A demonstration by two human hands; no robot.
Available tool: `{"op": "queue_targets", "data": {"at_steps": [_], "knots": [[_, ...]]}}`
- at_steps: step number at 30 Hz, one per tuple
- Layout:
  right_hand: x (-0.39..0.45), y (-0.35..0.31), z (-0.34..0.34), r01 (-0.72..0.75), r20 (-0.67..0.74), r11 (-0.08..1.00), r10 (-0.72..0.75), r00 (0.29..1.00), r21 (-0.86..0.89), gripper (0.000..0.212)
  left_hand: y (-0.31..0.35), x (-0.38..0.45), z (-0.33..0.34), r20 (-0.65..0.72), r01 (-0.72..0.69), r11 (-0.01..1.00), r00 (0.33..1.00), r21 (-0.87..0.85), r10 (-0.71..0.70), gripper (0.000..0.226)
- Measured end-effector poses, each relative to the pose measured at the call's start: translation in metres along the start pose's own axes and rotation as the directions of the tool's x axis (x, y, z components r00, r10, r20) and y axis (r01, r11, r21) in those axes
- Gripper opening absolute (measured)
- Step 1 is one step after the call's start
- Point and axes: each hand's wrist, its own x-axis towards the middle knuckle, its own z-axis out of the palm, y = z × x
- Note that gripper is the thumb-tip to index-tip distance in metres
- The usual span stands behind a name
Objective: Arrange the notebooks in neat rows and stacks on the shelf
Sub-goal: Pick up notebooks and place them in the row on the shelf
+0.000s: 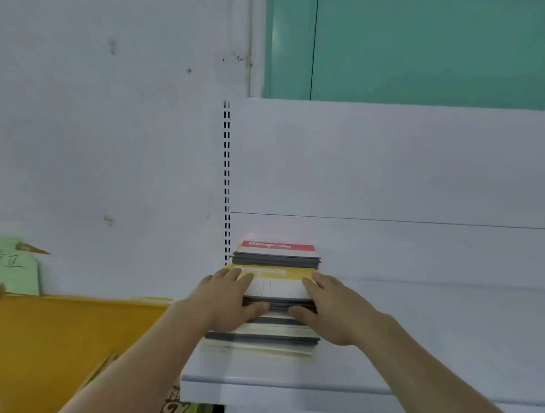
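Both hands, left [224, 302] and right [332, 309], clasp the front notebook stack [278, 302]; arms outstretched.

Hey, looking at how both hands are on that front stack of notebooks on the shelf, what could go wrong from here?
1. The front stack looks uneven, its lower notebooks jutting toward the shelf edge; a pull might slide them off.
2. The left hand and right hand grip only the upper notebooks, so pushing may bump the red-topped stack behind.
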Motion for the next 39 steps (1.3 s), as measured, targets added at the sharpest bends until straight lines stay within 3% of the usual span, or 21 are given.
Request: {"op": "queue_targets", "data": {"at_steps": [5,11,14,15,17,19,20,23,24,25,26,28,31,33,35,37,39], "knots": [[0.012,0.005,0.008,0.043,-0.037,0.999,-0.043,0.998,-0.013,0.048,-0.016,0.009,0.006,0.046,-0.038,0.995,0.998,-0.096,0.042,0.075],[0.003,0.005,0.000,0.168,-0.300,0.960,-0.233,0.925,-0.225,0.040,-0.019,0.004,-0.006,-0.048,-0.042,0.993,0.998,-0.114,0.036,0.059],[-0.002,0.004,-0.006,0.144,-0.461,0.924,-0.306,0.833,-0.353,0.034,-0.016,0.001,-0.011,-0.240,-0.057,0.992,0.970,-0.110,0.029,0.061],[-0.003,0.004,-0.009,0.113,-0.535,0.926,-0.305,0.788,-0.361,0.033,-0.011,-0.002,-0.013,-0.352,-0.055,0.991,0.936,-0.118,0.010,0.067],[-0.008,0.001,-0.014,0.059,-0.629,0.932,-0.286,0.723,-0.356,0.026,0.004,-0.010,-0.019,-0.535,-0.039,0.956,0.835,-0.291,-0.128,0.077],[-0.013,-0.005,-0.015,0.022,-0.687,0.916,-0.316,0.654,-0.401,0.016,0.023,-0.022,-0.027,-0.509,-0.021,0.822,0.794,-0.569,-0.333,0.074],[-0.015,-0.010,-0.014,0.011,-0.731,0.922,-0.315,0.606,-0.387,0.016,0.031,-0.024,-0.029,-0.416,-0.029,0.715,0.830,-0.699,-0.372,0.067],[-0.021,-0.033,-0.004,0.058,-0.832,0.955,-0.282,0.477,-0.291,0.017,0.058,-0.031,-0.027,-0.101,-0.057,0.174,0.961,-0.983,-0.256,0.047],[-0.024,-0.043,0.000,0.113,-0.826,0.956,-0.292,0.481,-0.272,0.022,0.064,-0.031,-0.025,-0.048,-0.039,0.042,0.971,-0.998,-0.234,0.043],[-0.026,-0.051,0.005,0.192,-0.802,0.952,-0.306,0.512,-0.241,0.027,0.069,-0.029,-0.022,-0.035,-0.039,-0.014,0.965,-0.999,-0.259,0.037],[-0.028,-0.055,0.009,0.266,-0.767,0.944,-0.314,0.559,-0.193,0.031,0.071,-0.028,-0.021,-0.048,-0.054,-0.009,0.946,-0.998,-0.322,0.030],[-0.032,-0.055,0.015,0.336,-0.718,0.935,-0.308,0.624,-0.109,0.037,0.068,-0.029,-0.018,-0.153,-0.103,0.131,0.871,-0.986,-0.466,0.021],[-0.030,-0.041,0.010,0.241,-0.704,0.968,-0.121,0.700,0.073,0.044,0.047,-0.033,-0.016,-0.280,-0.178,0.232,0.785,-0.956,-0.553,0.021],[-0.023,-0.030,0.005,0.103,-0.584,0.985,-0.002,0.812,0.140,0.056,0.032,-0.034,-0.015,-0.254,-0.175,0.191,0.781,-0.966,-0.571,0.020],[-0.012,-0.020,0.007,0.047,-0.407,0.997,-0.016,0.913,0.067,0.060,0.022,-0.036,-0.013,-0.204,-0.154,0.137,0.807,-0.979,-0.554,0.019],[-0.001,-0.014,0.009,0.063,-0.225,0.998,-0.059,0.973,0.008,0.061,0.013,-0.039,-0.009,-0.183,-0.116,0.157,0.827,-0.981,-0.531,0.020],[0.006,-0.010,0.010,0.122,-0.105,0.992,-0.118,0.987,0.031,0.056,0.005,-0.040,-0.005,-0.169,-0.083,0.188,0.844,-0.979,-0.510,0.021]]}}
